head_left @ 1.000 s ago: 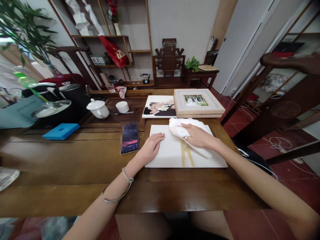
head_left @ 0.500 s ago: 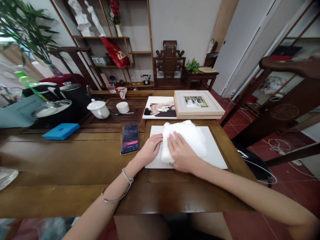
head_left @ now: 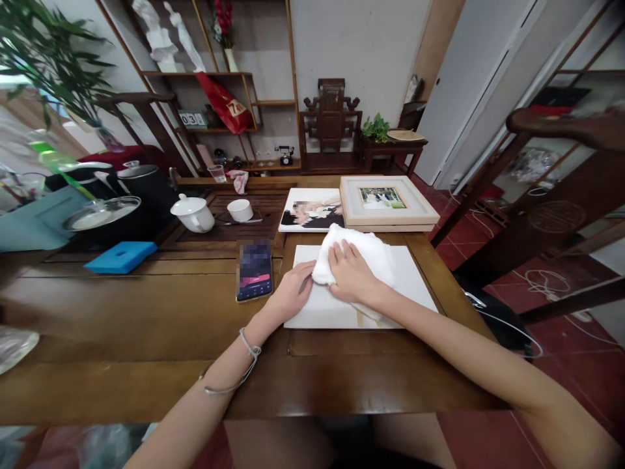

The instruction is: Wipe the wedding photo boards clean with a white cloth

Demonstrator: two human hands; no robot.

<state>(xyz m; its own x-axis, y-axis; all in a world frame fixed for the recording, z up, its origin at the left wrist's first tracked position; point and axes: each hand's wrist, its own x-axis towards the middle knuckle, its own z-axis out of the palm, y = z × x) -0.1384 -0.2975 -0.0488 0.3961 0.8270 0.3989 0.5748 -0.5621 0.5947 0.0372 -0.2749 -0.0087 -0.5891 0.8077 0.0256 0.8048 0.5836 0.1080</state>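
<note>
A white board (head_left: 317,316) lies flat on the wooden table in front of me. My right hand (head_left: 354,270) presses a folded white cloth (head_left: 375,251) onto it, fingers laid over the top of the cloth. Tan marks (head_left: 366,317) show on the board's near part, just below the cloth. At the board's left side rests my left hand (head_left: 294,291), holding nothing, its fingers stretched over the surface and their tips beside the cloth's left corner. A bracelet (head_left: 251,352) is on the left wrist.
A lit phone (head_left: 254,270) lies left of the board. Behind it are a photo print (head_left: 312,212) and a framed photo (head_left: 351,212). Further left stand a lidded white cup (head_left: 192,215), a small white bowl (head_left: 239,210), a blue block (head_left: 120,257) and a dark pot (head_left: 105,225).
My right hand and the cloth have moved away from me, up the board, uncovering tan marks on its near part. The left hand stays nearly in place.
</note>
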